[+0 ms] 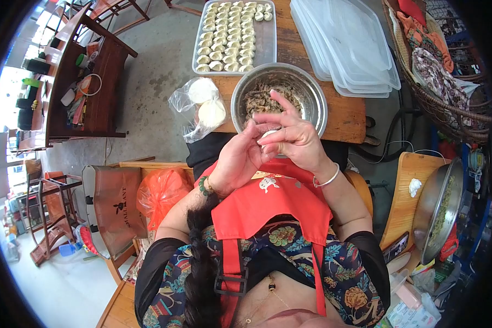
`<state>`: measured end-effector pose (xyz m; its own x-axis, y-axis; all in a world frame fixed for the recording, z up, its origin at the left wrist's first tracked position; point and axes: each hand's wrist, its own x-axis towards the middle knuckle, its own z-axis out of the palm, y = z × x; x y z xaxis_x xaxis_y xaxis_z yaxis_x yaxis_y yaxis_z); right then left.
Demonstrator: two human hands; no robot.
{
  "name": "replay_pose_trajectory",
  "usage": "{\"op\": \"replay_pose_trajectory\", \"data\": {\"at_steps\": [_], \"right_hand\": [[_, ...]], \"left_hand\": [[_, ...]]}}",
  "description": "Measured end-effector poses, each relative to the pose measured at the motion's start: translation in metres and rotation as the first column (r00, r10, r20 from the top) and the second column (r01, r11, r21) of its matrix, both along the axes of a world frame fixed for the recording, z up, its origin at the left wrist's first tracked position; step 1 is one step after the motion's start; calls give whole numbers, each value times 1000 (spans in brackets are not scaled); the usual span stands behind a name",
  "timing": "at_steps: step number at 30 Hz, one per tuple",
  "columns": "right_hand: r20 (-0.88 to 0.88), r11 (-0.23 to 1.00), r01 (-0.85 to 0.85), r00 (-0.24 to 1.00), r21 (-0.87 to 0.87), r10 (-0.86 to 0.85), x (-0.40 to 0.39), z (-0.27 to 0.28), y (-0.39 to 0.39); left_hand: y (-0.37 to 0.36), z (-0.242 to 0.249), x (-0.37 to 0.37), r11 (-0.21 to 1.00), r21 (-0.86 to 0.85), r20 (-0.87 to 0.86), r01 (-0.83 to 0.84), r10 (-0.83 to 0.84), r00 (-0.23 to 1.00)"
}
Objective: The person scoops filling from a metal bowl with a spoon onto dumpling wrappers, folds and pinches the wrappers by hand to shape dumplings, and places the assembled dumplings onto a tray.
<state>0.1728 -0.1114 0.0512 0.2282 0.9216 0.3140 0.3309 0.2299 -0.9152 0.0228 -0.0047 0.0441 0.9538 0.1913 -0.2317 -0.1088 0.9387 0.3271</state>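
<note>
My left hand [239, 158] and my right hand [299, 139] meet in front of the red apron, over the near edge of a steel bowl [320, 104]. Between their fingers is a small wonton [269, 133], pale and mostly hidden. Both hands are closed on it, though my right index finger points up and away. Chopped brown filling [262, 101] lies in the bowl. Left of the bowl, a clear plastic bag [183, 104] holds round white wrappers [211, 112]. Behind it, rows of folded wontons [229, 38] fill most of a clear tray [267, 46].
Stacked clear plastic lids or trays [344, 44] lie at the right of the wooden table [341, 117]. Further right stand a wicker basket [454, 109] with cloths and a large metal pan [437, 208]. A red plastic bag [164, 191] and a brown bag [117, 210] are at my left.
</note>
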Motion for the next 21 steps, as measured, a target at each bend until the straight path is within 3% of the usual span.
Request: {"op": "replay_pose_trajectory", "data": {"at_steps": [4,6,14,18,21], "right_hand": [[-211,996,69,974,-61,-80,-7,8,1],[-180,998,59,982,-35,-64,-3,3,1],[-232,1000,11,973,2,-10,1,-16,-1],[-211,997,83,974,11,-78,-4,-11,-1],[-256,989,137,956,-51,-145,-10,7,-1]], "left_hand": [[-1,3,-1,997,71,-146,-43,53,988],[3,-4,-2,995,103,28,11,-13,1000],[1,-17,-3,994,109,59,4,-11,998],[1,-2,1,983,184,-16,-26,29,999],[5,-1,1,987,160,55,-19,10,998]]}}
